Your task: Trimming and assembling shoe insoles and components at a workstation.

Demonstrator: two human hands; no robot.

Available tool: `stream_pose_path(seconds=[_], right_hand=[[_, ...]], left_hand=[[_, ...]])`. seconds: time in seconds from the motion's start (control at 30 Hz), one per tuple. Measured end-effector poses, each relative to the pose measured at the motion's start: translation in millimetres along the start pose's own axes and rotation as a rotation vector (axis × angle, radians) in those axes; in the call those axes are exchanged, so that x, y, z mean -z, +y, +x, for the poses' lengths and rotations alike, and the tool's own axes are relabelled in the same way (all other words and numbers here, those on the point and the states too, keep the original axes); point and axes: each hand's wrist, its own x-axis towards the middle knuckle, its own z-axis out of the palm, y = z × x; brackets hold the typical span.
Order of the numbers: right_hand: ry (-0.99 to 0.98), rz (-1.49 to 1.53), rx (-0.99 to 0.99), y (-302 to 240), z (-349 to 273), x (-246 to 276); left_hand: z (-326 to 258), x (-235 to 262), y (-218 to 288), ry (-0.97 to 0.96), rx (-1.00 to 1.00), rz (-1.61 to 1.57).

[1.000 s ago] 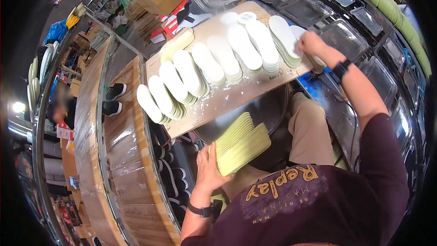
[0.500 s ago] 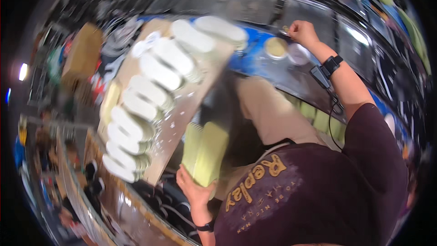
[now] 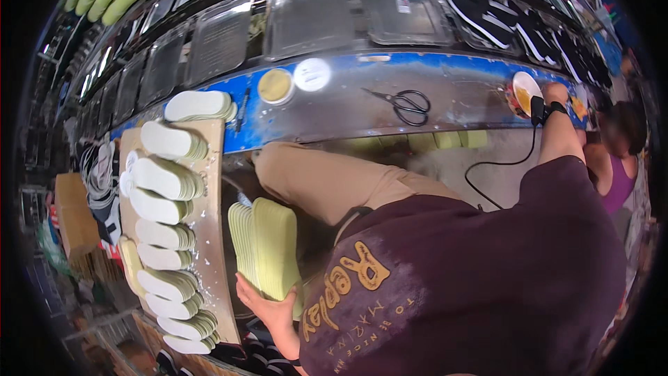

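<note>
A thick stack of pale yellow-green insoles (image 3: pixel 268 247) stands on end by my lap, fanned along its left side. My left hand (image 3: pixel 273 310) grips its lower end, with fingers and thumb around it. My right hand (image 3: pixel 554 92) is stretched to the far right end of the bench, beside a white bowl (image 3: pixel 527 88) with something yellow in it. Its fingers are mostly hidden, so I cannot tell whether it touches the bowl. Several stacks of white-topped insoles (image 3: pixel 167 177) lie in a row on a wooden board (image 3: pixel 212 230) at left.
Black scissors (image 3: pixel 410 106), a yellow-topped round tin (image 3: pixel 275 86) and a white round lid (image 3: pixel 312 74) rest on the metal bench (image 3: pixel 334 111). Behind are metal trays (image 3: pixel 309 17) and black shoes (image 3: pixel 487 17). A black cable (image 3: pixel 480 167) hangs from my right wrist. Another person (image 3: pixel 616 139) is at right.
My view has swung to the right. My right hand has moved from near the round tin to the bowl at the bench's far right. My left hand still holds the insole stack.
</note>
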Motion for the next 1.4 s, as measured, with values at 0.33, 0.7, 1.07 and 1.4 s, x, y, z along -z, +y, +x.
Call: stream_pose_path(seconds=[0.33, 0.7, 1.07, 1.4], right_hand=[[-0.154, -0.480, 0.346, -4, -4, -8], [-1.360, 0.762, 1.695, -377, -462, 109], [-2.005, 0.673, 1.919, -386, -674, 110], [-1.469, 0.399, 2.016, -373, -743, 88]], left_hand=[[-1, -1, 12, -0.026, 0.000, 0.005], [12, 22, 29, -0.121, -0.370, 0.164], [-14, 55, -47, 0.386, -0.120, 0.422], [-16, -69, -140, 0.648, 0.391, -0.854]])
